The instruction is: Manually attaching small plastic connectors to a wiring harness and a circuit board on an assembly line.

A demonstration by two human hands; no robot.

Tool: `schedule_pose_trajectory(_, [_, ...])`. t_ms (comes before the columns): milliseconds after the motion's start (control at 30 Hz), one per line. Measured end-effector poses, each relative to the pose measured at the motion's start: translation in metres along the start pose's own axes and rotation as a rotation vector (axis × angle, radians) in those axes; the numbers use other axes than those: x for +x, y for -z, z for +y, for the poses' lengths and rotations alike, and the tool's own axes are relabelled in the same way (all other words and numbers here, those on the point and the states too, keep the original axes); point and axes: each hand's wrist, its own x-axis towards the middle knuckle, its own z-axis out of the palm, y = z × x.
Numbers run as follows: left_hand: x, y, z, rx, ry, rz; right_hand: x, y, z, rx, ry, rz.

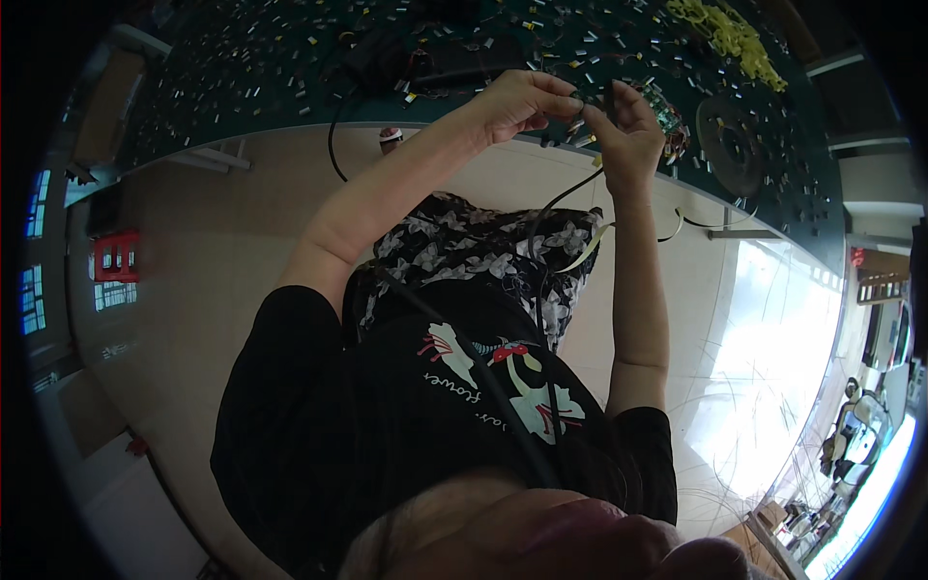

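Over the table's near edge, my left hand (522,104) and my right hand (630,140) meet fingertip to fingertip. Both are closed in a pinch around something small and dark, too small and too covered by the fingers to name. Just beyond my right hand lies a cluster of small parts (669,121) in green, red and white, partly hidden by that hand. A black cable (553,201) hangs from near my right hand down across my lap.
The dark green tabletop (280,72) is strewn with many small metallic pieces. On it lie a black device (469,63), a round grey disc (730,145) and a heap of yellow strips (735,43). A red stool (117,256) stands on the floor at left.
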Motion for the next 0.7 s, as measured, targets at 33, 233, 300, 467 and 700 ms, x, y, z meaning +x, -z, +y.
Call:
schedule_pose_trajectory(33, [0.0, 0.0, -0.001, 0.015, -0.005, -0.002, 0.0, 0.001, 0.0, 0.001, -0.002, 0.0])
schedule_pose_trajectory(233, [-0.005, -0.001, 0.005, 0.348, -0.166, -0.017, 0.0, 0.004, 0.001, -0.047, -0.127, -0.061])
schedule_pose_trajectory(300, [-0.007, -0.002, 0.006, 0.451, -0.216, -0.004, 0.0, 0.005, 0.002, -0.102, -0.153, -0.032])
schedule_pose_trajectory(467, [-0.006, -0.004, -0.001, 0.657, -0.48, 0.081, 0.001, 0.001, -0.003, -0.15, -0.163, 0.006])
schedule_pose_trajectory(700, [-0.004, -0.006, -0.012, 0.685, -0.613, 0.153, 0.003, 0.0, 0.001, -0.228, -0.147, 0.059])
